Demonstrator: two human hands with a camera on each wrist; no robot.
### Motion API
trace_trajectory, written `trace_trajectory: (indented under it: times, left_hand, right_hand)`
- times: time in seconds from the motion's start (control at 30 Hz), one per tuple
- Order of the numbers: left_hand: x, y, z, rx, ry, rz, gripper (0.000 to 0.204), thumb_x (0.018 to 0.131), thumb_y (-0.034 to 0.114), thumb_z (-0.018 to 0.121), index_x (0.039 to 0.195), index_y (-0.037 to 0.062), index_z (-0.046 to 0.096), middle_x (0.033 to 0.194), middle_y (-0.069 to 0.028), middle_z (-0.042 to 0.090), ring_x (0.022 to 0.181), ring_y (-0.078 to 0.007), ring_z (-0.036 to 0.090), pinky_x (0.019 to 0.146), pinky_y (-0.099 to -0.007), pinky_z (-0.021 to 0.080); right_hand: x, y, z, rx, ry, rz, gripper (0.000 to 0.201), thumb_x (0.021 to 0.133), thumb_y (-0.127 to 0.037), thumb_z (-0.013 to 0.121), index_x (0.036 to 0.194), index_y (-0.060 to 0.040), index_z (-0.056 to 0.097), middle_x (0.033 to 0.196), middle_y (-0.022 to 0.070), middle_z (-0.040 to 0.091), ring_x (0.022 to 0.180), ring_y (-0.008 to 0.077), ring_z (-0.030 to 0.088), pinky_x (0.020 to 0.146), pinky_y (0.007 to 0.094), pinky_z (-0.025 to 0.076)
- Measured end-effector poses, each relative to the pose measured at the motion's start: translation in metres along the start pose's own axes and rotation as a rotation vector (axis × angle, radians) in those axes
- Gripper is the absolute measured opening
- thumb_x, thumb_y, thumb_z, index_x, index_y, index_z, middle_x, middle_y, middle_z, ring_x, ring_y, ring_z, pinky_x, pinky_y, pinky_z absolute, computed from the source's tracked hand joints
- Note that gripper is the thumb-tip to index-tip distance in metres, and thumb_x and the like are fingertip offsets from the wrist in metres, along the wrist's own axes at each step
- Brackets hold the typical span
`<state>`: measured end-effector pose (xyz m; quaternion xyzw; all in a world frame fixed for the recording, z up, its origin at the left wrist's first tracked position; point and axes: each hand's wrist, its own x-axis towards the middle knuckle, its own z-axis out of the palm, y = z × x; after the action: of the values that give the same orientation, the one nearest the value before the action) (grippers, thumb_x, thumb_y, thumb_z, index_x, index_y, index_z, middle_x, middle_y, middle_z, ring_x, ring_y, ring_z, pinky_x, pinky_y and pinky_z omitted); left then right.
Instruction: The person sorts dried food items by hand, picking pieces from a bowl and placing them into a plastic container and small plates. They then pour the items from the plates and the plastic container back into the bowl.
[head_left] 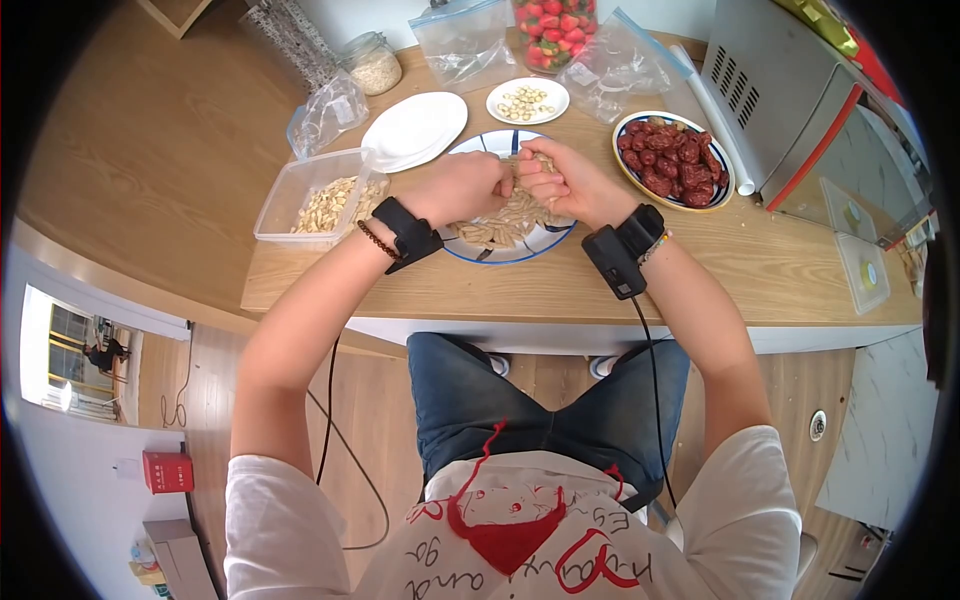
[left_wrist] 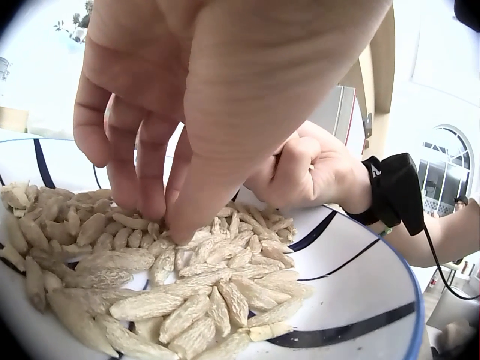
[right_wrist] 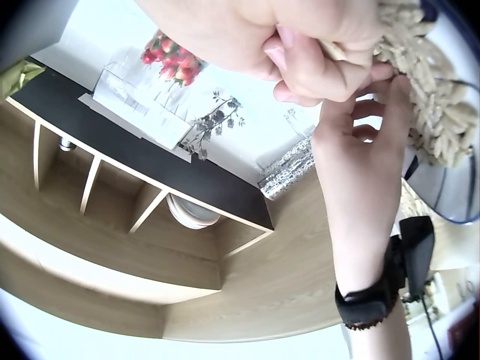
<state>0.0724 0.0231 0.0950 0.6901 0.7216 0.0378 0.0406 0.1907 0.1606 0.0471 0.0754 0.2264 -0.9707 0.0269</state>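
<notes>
A white plate with blue stripes (left_wrist: 367, 292) holds a pile of pale, wrinkled dried root pieces (left_wrist: 187, 315). My left hand (head_left: 465, 188) reaches down over the plate. In the left wrist view its thumb and fingertips (left_wrist: 180, 229) come together on a piece in the pile. Right beside it, my right hand (head_left: 565, 185) is curled into a loose fist above the plate's right side. A bit of a pale root piece (right_wrist: 334, 51) shows within the right hand's curled fingers; the rest of its grip is hidden.
Left of the plate stands a clear plastic box (head_left: 285, 215) of pale slices. Behind are white plates (head_left: 415, 130), a small dish (head_left: 497, 105) of pale seeds, plastic bags (head_left: 460, 45) and a strawberry container (head_left: 553, 40). A bowl of red dates (head_left: 680, 170) and an oven (head_left: 765, 90) stand right.
</notes>
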Motion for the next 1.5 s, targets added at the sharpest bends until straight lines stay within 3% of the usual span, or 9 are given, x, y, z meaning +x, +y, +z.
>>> trace_trajectory:
  times: [0.23, 0.43, 0.63, 0.83, 1.03, 1.1, 1.3, 1.4, 1.5]
  left_hand:
    - [-0.001, -0.006, -0.005, 0.126, 0.092, -0.121, 0.012, 0.076, 0.019, 0.063, 0.079, 0.0083, 0.067, 0.072, -0.0083, 0.065, 0.062, -0.0246, 0.060, 0.060, -0.0335, 0.049]
    - [0.000, 0.018, -0.049, -0.340, 0.566, 0.011, 0.013, 0.080, 0.019, 0.062, 0.085, 0.0089, 0.067, 0.078, -0.0095, 0.064, 0.073, -0.0279, 0.062, 0.065, -0.0364, 0.049]
    - [0.014, 0.024, -0.030, -0.117, 0.497, 0.203, 0.013, 0.081, 0.020, 0.061, 0.088, 0.0114, 0.068, 0.089, -0.0056, 0.062, 0.076, -0.0267, 0.061, 0.065, -0.0351, 0.049]
    - [0.001, 0.007, -0.023, -0.154, 0.410, -0.044, 0.016, 0.081, 0.020, 0.061, 0.088, 0.0076, 0.067, 0.083, -0.0097, 0.063, 0.075, -0.0246, 0.062, 0.066, -0.0331, 0.049]
    - [-0.014, 0.021, -0.011, -0.679, -0.034, -0.177, 0.019, 0.084, 0.020, 0.063, 0.089, 0.0015, 0.065, 0.077, -0.0055, 0.066, 0.069, -0.0106, 0.060, 0.063, -0.0249, 0.048]
    - [-0.010, 0.034, -0.008, -0.906, -0.099, -0.181, 0.018, 0.087, 0.020, 0.061, 0.090, 0.0014, 0.064, 0.077, -0.0037, 0.066, 0.068, -0.0061, 0.058, 0.061, -0.0205, 0.048]
    - [0.004, 0.048, -0.007, -0.701, 0.139, -0.059, 0.015, 0.084, 0.013, 0.062, 0.094, 0.0020, 0.064, 0.077, -0.0034, 0.066, 0.068, -0.0069, 0.057, 0.062, -0.0229, 0.047]
    - [0.005, 0.050, -0.016, -0.373, 0.323, 0.013, 0.016, 0.083, 0.011, 0.062, 0.097, 0.0033, 0.064, 0.077, -0.0025, 0.066, 0.068, -0.0067, 0.057, 0.063, -0.0227, 0.046]
    - [0.006, 0.038, -0.024, -0.394, 0.462, 0.008, 0.016, 0.085, 0.011, 0.060, 0.098, 0.0043, 0.064, 0.080, -0.0001, 0.065, 0.071, -0.0055, 0.056, 0.063, -0.0226, 0.045]
  right_hand:
    - [0.000, 0.000, -0.002, 0.114, -0.039, 0.026, 0.011, 0.090, -0.011, 0.046, 0.082, -0.0047, 0.043, 0.068, 0.0004, 0.041, 0.045, 0.0032, 0.030, 0.033, 0.0160, 0.021]
    - [-0.001, -0.003, -0.012, 0.740, -0.117, 0.141, 0.009, 0.092, -0.006, 0.041, 0.085, -0.0007, 0.042, 0.072, 0.0036, 0.041, 0.051, 0.0077, 0.036, 0.041, 0.0187, 0.029]
    - [-0.010, 0.012, 0.025, 0.535, 0.124, -0.225, 0.008, 0.092, -0.001, 0.038, 0.098, 0.0055, 0.041, 0.083, 0.0086, 0.043, 0.065, 0.0136, 0.040, 0.052, 0.0218, 0.037]
    - [0.000, -0.005, -0.008, 0.785, -0.105, 0.054, 0.007, 0.093, 0.000, 0.038, 0.096, 0.0044, 0.041, 0.083, 0.0081, 0.044, 0.067, 0.0125, 0.042, 0.054, 0.0222, 0.038]
    - [0.006, -0.007, -0.017, 0.611, -0.037, -0.020, 0.007, 0.092, -0.003, 0.041, 0.086, 0.0006, 0.043, 0.077, 0.0049, 0.044, 0.061, 0.0121, 0.040, 0.054, 0.0228, 0.039]
    - [0.007, 0.001, -0.023, 0.108, -0.084, -0.266, 0.010, 0.090, -0.006, 0.049, 0.096, 0.0006, 0.046, 0.085, 0.0046, 0.049, 0.070, 0.0079, 0.047, 0.059, 0.0210, 0.042]
    - [-0.024, 0.012, 0.026, -0.194, 0.190, -0.358, 0.014, 0.093, -0.007, 0.043, 0.102, 0.0029, 0.046, 0.100, 0.0104, 0.050, 0.101, 0.0160, 0.050, 0.087, 0.0278, 0.045]
    - [-0.008, 0.007, -0.003, -0.429, 0.072, -0.478, 0.015, 0.093, -0.006, 0.041, 0.105, 0.0041, 0.044, 0.105, 0.0125, 0.048, 0.105, 0.0191, 0.050, 0.094, 0.0305, 0.046]
    - [0.007, 0.004, -0.020, -0.166, -0.079, -0.455, 0.016, 0.093, -0.004, 0.041, 0.106, 0.0058, 0.043, 0.104, 0.0129, 0.048, 0.101, 0.0200, 0.051, 0.092, 0.0306, 0.047]
